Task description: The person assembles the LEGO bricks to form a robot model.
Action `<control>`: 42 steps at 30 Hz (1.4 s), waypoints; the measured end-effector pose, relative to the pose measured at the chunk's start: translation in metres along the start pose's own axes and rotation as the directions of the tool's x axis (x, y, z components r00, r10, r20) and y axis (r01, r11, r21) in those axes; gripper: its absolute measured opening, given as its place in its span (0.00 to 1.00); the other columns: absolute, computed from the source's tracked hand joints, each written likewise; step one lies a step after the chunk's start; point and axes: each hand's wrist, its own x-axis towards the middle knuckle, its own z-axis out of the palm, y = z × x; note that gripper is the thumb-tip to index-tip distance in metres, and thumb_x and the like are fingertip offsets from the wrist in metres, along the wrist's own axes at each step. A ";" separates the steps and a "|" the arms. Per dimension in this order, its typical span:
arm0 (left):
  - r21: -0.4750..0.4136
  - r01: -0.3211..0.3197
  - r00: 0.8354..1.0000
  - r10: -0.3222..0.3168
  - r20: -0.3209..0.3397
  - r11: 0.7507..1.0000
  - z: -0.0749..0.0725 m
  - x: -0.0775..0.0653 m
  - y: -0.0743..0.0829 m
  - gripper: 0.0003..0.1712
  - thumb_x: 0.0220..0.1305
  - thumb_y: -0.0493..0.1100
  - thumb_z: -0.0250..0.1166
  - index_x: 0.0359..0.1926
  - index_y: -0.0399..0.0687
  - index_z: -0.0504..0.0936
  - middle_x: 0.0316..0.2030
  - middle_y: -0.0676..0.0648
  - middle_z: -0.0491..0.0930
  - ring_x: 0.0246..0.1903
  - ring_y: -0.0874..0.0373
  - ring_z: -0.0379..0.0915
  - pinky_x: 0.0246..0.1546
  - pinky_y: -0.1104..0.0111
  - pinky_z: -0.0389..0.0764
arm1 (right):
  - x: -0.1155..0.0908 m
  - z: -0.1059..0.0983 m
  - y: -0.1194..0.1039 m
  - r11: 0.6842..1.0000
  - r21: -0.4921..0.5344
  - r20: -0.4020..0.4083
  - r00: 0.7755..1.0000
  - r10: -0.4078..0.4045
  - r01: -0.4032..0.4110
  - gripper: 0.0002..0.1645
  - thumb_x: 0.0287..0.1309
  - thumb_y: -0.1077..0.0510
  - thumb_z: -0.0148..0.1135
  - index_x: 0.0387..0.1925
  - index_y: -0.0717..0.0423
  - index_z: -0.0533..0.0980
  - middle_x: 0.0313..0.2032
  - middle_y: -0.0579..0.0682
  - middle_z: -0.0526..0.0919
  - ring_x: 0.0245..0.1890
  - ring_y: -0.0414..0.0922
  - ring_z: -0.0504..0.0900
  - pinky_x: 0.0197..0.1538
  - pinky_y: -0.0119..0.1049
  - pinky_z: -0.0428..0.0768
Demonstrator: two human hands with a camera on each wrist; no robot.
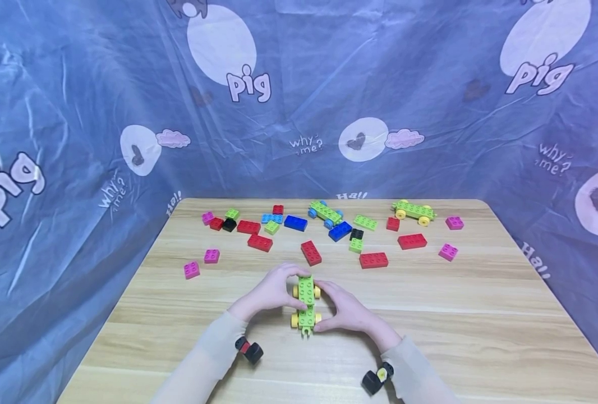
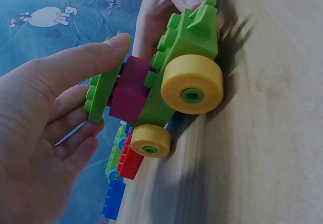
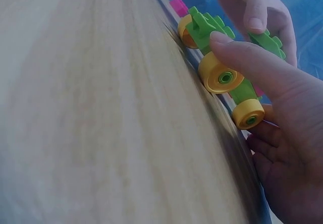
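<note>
The fingers of my left hand [image 1: 274, 289], thumb uppermost, pinch a lime-green studded brick [image 2: 101, 95] above a magenta brick [image 2: 132, 94] on a wheeled vehicle base [image 1: 306, 321]. Opposite, the fingers of my right hand [image 1: 348, 311] grip the base along its right side, low over the bench [image 1: 430, 320].

This looks to me like a matter of seating: magenta studs seem to show in a thin gap beneath my left fingers, so the top brick is probably not fully home. Best practice is to line up the stud rows first, then press straight down with the left thumb centred over the magenta brick; pushing at either end could lever the stack askew. My right fingers do best bracing the body rather than the wheels, since a rolling base would likely spoil the alignment.

Between my two sets of fingers, the base shows glossy lime green, studded on top, with four chunky yellow wheels [image 2: 181, 82] with green hubs, and an open hook [image 1: 306, 332] pointing toward me, just left of my right thumb. The magenta brick looks dark in the shade of my left fingers. Beyond their tips lies a red brick [image 1: 311, 253].
</note>
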 end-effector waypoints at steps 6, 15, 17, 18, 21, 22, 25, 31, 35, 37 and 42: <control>0.007 0.011 0.999 -0.011 0.030 1.000 -0.003 0.004 0.001 0.39 0.39 0.47 0.81 0.56 0.48 0.79 0.55 0.50 0.80 0.61 0.51 0.68 0.64 0.53 0.65 | 0.001 0.000 0.000 1.000 0.004 0.006 1.000 0.007 -0.007 0.65 0.36 0.37 0.77 0.72 0.58 0.56 0.69 0.59 0.63 0.70 0.58 0.60 0.69 0.58 0.59; 0.000 0.049 0.997 -0.049 0.059 0.999 -0.006 0.008 0.004 0.40 0.37 0.46 0.82 0.56 0.47 0.80 0.56 0.49 0.79 0.61 0.50 0.68 0.65 0.53 0.65 | 0.001 0.000 0.000 1.000 0.010 -0.005 1.000 0.002 -0.002 0.65 0.36 0.38 0.77 0.72 0.59 0.56 0.69 0.60 0.63 0.69 0.59 0.61 0.68 0.59 0.59; -0.008 0.054 0.996 -0.053 0.065 0.999 -0.007 0.009 0.005 0.40 0.37 0.45 0.82 0.56 0.46 0.80 0.56 0.49 0.79 0.61 0.49 0.68 0.64 0.52 0.65 | 0.001 0.000 0.000 1.000 0.010 -0.004 1.000 -0.004 0.004 0.65 0.36 0.38 0.77 0.71 0.59 0.57 0.69 0.61 0.63 0.69 0.59 0.61 0.68 0.59 0.60; -0.012 0.059 0.996 -0.059 0.069 0.998 -0.007 0.009 0.005 0.40 0.37 0.45 0.82 0.56 0.46 0.80 0.56 0.49 0.79 0.61 0.49 0.68 0.64 0.52 0.65 | 0.001 0.000 0.000 1.000 0.009 -0.004 1.000 -0.005 0.005 0.65 0.36 0.38 0.77 0.71 0.59 0.57 0.69 0.61 0.63 0.69 0.59 0.61 0.68 0.59 0.60; -0.023 0.076 0.994 -0.074 0.076 0.997 -0.006 0.010 0.005 0.40 0.36 0.45 0.82 0.56 0.47 0.80 0.56 0.49 0.79 0.61 0.50 0.68 0.64 0.53 0.66 | 0.001 0.000 0.001 1.000 0.006 -0.004 1.000 -0.004 0.005 0.65 0.36 0.38 0.77 0.71 0.59 0.57 0.69 0.61 0.63 0.69 0.59 0.62 0.68 0.59 0.60; -0.023 0.081 0.994 -0.079 0.077 0.996 -0.006 0.010 0.005 0.40 0.36 0.46 0.82 0.56 0.47 0.80 0.56 0.49 0.79 0.61 0.50 0.68 0.63 0.53 0.67 | 0.001 0.000 0.001 1.000 0.006 -0.004 1.000 -0.002 0.002 0.65 0.36 0.38 0.77 0.71 0.59 0.57 0.69 0.61 0.63 0.69 0.59 0.62 0.68 0.59 0.60; -0.025 0.098 0.992 -0.096 0.082 0.995 -0.006 0.011 0.006 0.39 0.36 0.45 0.82 0.56 0.48 0.81 0.56 0.49 0.78 0.61 0.51 0.68 0.63 0.54 0.68 | 0.001 0.000 0.002 1.000 0.000 -0.003 1.000 0.008 -0.008 0.65 0.36 0.37 0.77 0.72 0.58 0.57 0.69 0.59 0.63 0.69 0.58 0.61 0.69 0.58 0.59; 0.008 0.085 0.992 -0.086 0.090 0.996 -0.007 0.013 0.008 0.40 0.36 0.46 0.82 0.56 0.48 0.80 0.56 0.48 0.79 0.60 0.51 0.69 0.63 0.55 0.68 | 0.000 -0.001 0.001 1.000 -0.002 -0.008 1.000 0.016 -0.016 0.65 0.36 0.37 0.77 0.72 0.58 0.57 0.69 0.60 0.62 0.70 0.59 0.60 0.69 0.59 0.58; 0.016 0.061 0.993 -0.063 0.099 0.998 -0.007 0.011 0.007 0.41 0.37 0.47 0.81 0.58 0.47 0.79 0.56 0.49 0.78 0.60 0.51 0.69 0.63 0.55 0.67 | 0.000 -0.001 0.000 1.000 0.005 -0.007 1.000 0.013 -0.013 0.65 0.35 0.37 0.77 0.72 0.58 0.57 0.69 0.60 0.63 0.69 0.59 0.60 0.69 0.59 0.58; 0.011 0.051 0.993 -0.052 0.105 0.999 -0.007 0.009 0.006 0.41 0.39 0.47 0.81 0.59 0.47 0.78 0.57 0.49 0.78 0.61 0.51 0.68 0.64 0.54 0.67 | 0.000 0.000 0.000 1.000 0.003 -0.004 1.000 0.010 -0.010 0.65 0.35 0.36 0.77 0.72 0.57 0.57 0.69 0.59 0.63 0.69 0.58 0.61 0.69 0.59 0.59; 0.008 0.022 0.993 -0.023 0.113 1.000 -0.006 0.004 0.004 0.42 0.42 0.49 0.80 0.60 0.47 0.76 0.59 0.49 0.76 0.63 0.51 0.66 0.65 0.52 0.65 | 0.000 0.001 0.000 1.000 0.002 -0.005 1.000 0.005 -0.005 0.65 0.35 0.36 0.77 0.72 0.57 0.57 0.69 0.58 0.63 0.69 0.57 0.61 0.69 0.58 0.59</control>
